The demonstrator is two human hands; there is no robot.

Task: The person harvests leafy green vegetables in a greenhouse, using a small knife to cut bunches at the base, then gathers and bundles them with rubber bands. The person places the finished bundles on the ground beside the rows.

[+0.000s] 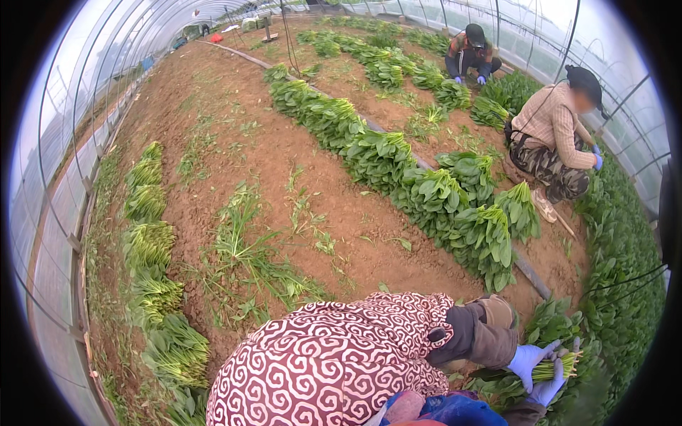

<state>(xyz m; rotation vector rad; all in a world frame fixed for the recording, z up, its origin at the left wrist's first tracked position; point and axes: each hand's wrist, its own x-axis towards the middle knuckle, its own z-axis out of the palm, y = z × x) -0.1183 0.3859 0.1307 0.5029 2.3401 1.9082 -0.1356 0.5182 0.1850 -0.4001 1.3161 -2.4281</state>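
At the lower right, my left hand (526, 363), in a blue glove, grips a bunch of leafy greens (554, 367) by the stems. My right hand (549, 387), also in a blue glove, closes around the same stems from below. The cut stem ends point right, and the leaves hang to the left, partly hidden by the hands. Beside them grows a dense bed of leafy greens (620, 277). My sleeves are dark, and a patterned red and white garment (341, 357) fills the bottom middle.
Bundled greens lie in a long row (375, 160) beside a dark pipe (533, 274), and another row (149, 245) lies left. Two co-workers, one in a beige top (557, 122), one farther back (470, 58), crouch by the bed. Cut weeds (250, 250) litter the soil; hoops and plastic film enclose it.
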